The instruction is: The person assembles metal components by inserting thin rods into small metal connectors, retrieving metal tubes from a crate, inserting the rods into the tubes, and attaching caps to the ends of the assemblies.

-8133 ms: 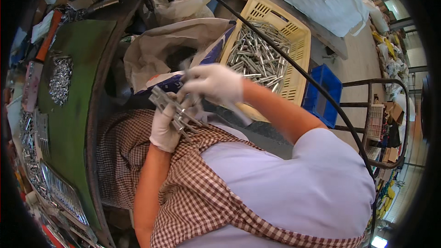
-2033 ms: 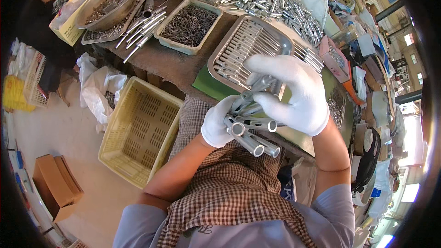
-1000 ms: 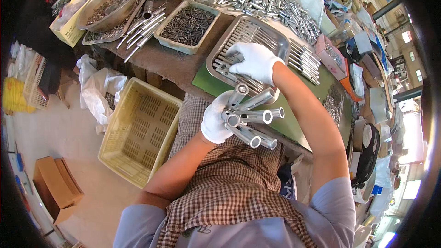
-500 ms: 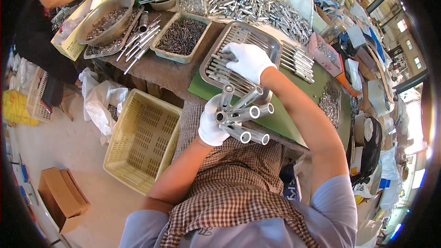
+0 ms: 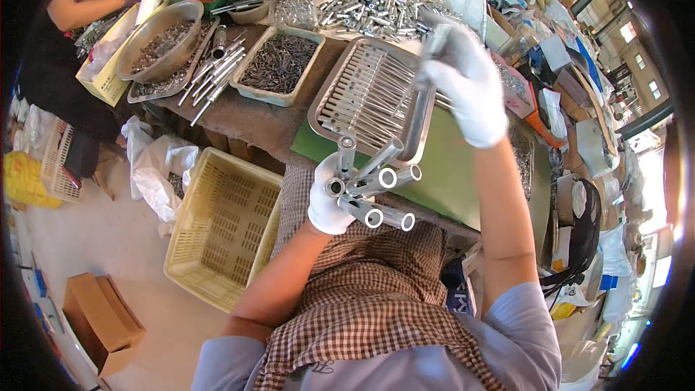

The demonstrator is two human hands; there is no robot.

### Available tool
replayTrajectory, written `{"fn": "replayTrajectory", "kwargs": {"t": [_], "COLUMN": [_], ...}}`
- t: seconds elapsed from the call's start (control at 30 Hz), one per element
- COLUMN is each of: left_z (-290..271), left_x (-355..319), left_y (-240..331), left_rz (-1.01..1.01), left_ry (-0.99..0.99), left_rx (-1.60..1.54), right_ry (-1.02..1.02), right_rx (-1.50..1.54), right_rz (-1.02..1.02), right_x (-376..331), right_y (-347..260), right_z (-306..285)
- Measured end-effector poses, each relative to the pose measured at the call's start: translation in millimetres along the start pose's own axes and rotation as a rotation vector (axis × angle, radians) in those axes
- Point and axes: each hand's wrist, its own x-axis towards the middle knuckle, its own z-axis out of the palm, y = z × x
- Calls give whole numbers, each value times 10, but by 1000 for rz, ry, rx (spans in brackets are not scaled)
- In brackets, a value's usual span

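1. Blur smears the right hand at 2 o'clock from the left hand; whether it grips the silvery shape beside its fingers, I cannot tell.
2. Left hand encloses seven tubes, counted by visible ends; their far ends are hidden.
3. One steel tray, at 1 o'clock on the tabletop, holds rods too crowded to count.

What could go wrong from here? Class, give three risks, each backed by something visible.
The metal tubes splay at different angles from the left hand, so one might slip out. The blurred right hand, apparently close to the metal tray, could jog its rows of rods. Loose rods lie near the table's edge; a bump might send some off.
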Motion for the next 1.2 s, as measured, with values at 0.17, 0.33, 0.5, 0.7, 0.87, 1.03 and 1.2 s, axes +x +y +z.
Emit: {"fn": "replayTrajectory", "kwargs": {"t": [0.17,0.33,0.5,0.7,0.87,1.03,1.2], "left_z": [15,215,146,296,276,150,73], "left_x": [-17,-47,-42,-97,-87,-92,-61], "left_y": [55,87,98,106,135,46,125], "left_rz": [-29,95,36,19,-61,428,176], "left_ry": [-170,185,96,187,72,77,58], "left_rx": [-26,239,113,3,-185,974,733], "right_ry": [57,-53,-169,-282,-227,-205,-391], "right_rx": [79,-61,-248,-469,-301,-348,-490], "right_rz": [-188,-86,8,-198,-32,-95,-137], "right_x": [-331,-454,-529,-486,-476,-475,-458], "right_y": [-305,-76,106,6,40,37,-52], "right_z": [-3,94,197,152,162,163,177]}}
